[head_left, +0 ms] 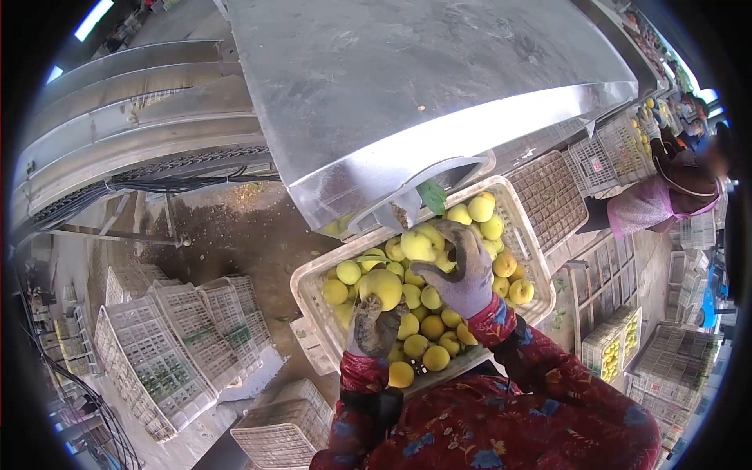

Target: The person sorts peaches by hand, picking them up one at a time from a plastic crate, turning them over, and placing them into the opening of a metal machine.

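A white plastic crate (544, 262) full of round yellow-green fruit, which look like peaches, stands in front of me. My left hand (376, 325), in a dirty grey glove, is closed around a large yellow-green peach (381, 288) above the crate's left half. In a similar glove, my right hand (464, 274) curves its fingers and thumb around another pale peach (419, 245). Loose peaches (415, 345) lie below and between both hands. A green leaf (432, 196) rests at the crate's far rim.
A wide metal chute (439, 63) slopes down to the crate's far side. Stacked crates (168, 345) stand at left, another crate (286, 435) at lower left. A brown grid crate (540, 196) and a metal frame (603, 282) are at right. A co-worker (677, 184) stands farther right.
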Motion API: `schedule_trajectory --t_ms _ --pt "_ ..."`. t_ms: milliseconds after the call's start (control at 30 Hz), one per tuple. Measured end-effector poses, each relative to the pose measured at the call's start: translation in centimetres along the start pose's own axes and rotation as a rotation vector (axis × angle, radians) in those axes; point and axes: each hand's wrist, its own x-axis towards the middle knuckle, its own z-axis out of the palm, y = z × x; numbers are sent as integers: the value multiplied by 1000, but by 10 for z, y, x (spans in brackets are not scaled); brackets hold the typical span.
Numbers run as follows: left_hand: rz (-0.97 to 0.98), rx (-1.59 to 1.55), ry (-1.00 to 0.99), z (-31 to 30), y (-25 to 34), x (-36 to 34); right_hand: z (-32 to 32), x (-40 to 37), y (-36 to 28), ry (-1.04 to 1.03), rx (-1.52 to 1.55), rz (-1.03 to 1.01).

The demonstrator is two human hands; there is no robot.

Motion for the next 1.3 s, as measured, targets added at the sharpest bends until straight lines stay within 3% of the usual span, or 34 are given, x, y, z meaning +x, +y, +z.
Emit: schedule_trajectory --t_ms 33,100,200,233,333,433,567,667,700,767,800,867,900,933,967,1033,1067,1167,1267,1300 --pt "94 73 -22 20 13 0 14 20 3 137 -102 -161" --pt "133 115 32 38 25 -1 43 63 16 49 -401 -158" --pt "142 34 -26 37 32 4 44 83 11 149 -464 -241" --pt "133 -10 -25 37 34 6 29 77 7 110 -222 -137" --pt "139 39 -65 40 35 10 3 34 -4 -39 91 -260" --pt "90 202 -79 32 27 16 8 4 -13 -149 -180 -385" --pt "41 -26 -117 34 25 24 18 15 -2 16 -167 -283" --pt "74 340 130 -1 15 23 42 59 19 -48 -495 -191" --pt "130 481 88 -35 -2 26 51 76 27 -68 -524 -224" --pt "74 1191 94 -29 -11 29 43 90 31 -19 -519 -339" --pt "41 1541 86 -26 -17 30 29 86 28 -14 -375 -286" --pt "141 1749 -67 -34 -55 44 -2 73 27 16 -95 -185" --pt "60 1906 -133 -20 -66 45 -17 56 31 -4 -33 -104" --pt "-19 2061 -199 -6 -75 46 -28 40 46 -92 -131 -97" --pt "-29 2186 -285 -10 -90 53 -34 25 71 -205 -394 -217" --pt "-58 2447 -465 -24 -112 65 -32 2 88 -386 -692 -81" --pt "-46 2332 -384 -27 -111 66 -29 -3 98 -474 -837 -13" --pt "-41 1946 -161 -6 -70 48 -5 -11 137 -589 -857 0" --pt "54 940 20 -30 -54 44 -21 -16 120 -472 -488 -24" --pt "-39 463 28 -30 -50 40 -27 -17 102 -462 -241 50"
